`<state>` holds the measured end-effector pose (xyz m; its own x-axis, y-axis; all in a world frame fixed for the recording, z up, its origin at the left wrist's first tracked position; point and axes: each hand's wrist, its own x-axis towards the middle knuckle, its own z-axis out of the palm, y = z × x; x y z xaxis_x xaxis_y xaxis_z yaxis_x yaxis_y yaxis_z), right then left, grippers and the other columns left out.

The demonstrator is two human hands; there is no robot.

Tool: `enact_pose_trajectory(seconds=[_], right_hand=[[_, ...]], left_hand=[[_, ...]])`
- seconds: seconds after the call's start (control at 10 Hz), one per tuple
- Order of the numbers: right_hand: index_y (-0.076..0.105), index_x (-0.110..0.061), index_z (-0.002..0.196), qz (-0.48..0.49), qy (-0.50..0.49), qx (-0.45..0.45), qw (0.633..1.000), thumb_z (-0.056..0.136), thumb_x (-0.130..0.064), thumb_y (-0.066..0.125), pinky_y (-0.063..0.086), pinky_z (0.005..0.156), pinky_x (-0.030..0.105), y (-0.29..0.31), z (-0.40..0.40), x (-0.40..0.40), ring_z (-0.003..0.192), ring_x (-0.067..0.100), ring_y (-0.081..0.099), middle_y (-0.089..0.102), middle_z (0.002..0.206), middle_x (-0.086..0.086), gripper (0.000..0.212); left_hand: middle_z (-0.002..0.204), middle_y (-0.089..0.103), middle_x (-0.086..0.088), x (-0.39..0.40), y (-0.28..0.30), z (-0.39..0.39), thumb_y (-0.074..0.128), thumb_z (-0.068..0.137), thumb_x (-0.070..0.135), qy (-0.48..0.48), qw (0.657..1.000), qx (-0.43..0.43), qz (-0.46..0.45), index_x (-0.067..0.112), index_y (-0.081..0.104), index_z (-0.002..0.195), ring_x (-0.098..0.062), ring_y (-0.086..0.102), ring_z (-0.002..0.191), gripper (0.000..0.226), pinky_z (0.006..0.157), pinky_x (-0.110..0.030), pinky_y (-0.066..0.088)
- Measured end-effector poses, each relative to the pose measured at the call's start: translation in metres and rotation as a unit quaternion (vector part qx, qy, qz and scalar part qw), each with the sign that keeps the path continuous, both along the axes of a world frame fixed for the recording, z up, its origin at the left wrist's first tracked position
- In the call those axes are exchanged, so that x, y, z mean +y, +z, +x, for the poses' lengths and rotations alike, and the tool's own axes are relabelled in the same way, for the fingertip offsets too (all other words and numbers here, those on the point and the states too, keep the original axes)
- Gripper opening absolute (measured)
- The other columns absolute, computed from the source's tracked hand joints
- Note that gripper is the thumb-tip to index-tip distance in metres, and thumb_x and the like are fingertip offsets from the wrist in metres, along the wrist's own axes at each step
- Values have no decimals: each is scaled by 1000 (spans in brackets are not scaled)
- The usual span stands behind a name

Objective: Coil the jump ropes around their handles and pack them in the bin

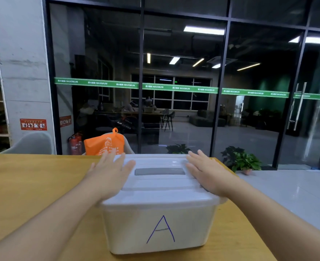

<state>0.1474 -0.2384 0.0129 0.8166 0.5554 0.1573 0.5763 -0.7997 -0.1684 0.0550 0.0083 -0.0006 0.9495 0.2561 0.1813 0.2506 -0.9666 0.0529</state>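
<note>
While the white plastic bin (161,223) sits lidded on the wooden counter (23,185), left hand (109,175) and right hand (210,175) lie flat and empty, one at each end.

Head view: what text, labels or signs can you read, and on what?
"A": hand-drawn in blue on the bin front.
"MAXIMUM": repeated on the green strip across the glass wall.
"AIR POWER": seen through the glass, faint.
Orange bag, red wall sign, fire extinguisher: print too blurred.
</note>
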Motion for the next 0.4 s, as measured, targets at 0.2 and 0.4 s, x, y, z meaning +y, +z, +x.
enact_pose_trajectory(seconds=[0.2, 0.4], right_hand=[[-3, -34, 154, -102, 80, 39, 991, 79, -68, 0, -6, 118, 22, 9, -9, -5, 142, -8, -14, -11, 156, -25, 82], [-18, -38, 145, -33, 61, 84, 994, 74, -71, -15, 12, 110, 12, -7, 18, 8, 140, -12, 12, -2, 147, -33, 79]], left_hand=[[139, -28, 27, -6, 1, -9, -44, 23, 79, -123, 991, 33, 31, 42, -18, 144, 7, -30, 129, 129, 113, -28, -13], [140, 50, 12, 15, -24, 23, -4, 92, 63, -146, 986, -62, 58, 34, 41, 131, -3, 29, 139, 67, 90, -35, 31]])
